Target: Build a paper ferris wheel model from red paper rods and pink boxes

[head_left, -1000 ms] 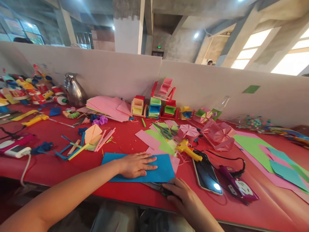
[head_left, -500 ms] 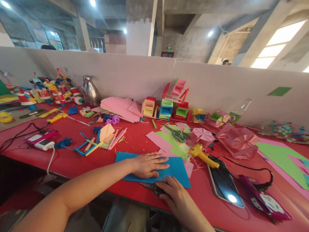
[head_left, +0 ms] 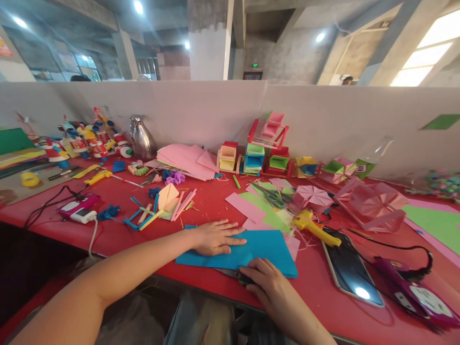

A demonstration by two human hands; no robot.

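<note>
A folded sheet of blue paper [head_left: 266, 247] lies on the red tabletop close to its front edge. My left hand [head_left: 217, 238] rests flat on the paper, fingers spread toward the right. At the near edge of the sheet, my right hand [head_left: 264, 282] is closed round the dark handle of scissors [head_left: 243, 278]. Their thin blade points left along the paper's near fold and is partly hidden. Pink and green paper pieces [head_left: 247, 209] lie just behind the blue sheet.
To the right are a yellow glue gun [head_left: 316, 227], a phone [head_left: 352, 268] and a purple power strip [head_left: 419, 292] with black cables. Green-handled scissors [head_left: 273, 195] lie behind. Folded paper boxes [head_left: 254, 160] and a metal jug [head_left: 142, 139] stand along the grey partition [head_left: 201, 108].
The view has turned slightly left, so the table things appear farther right. My left hand has shifted a little left over the blue paper. My right hand keeps hold of the scissors.
</note>
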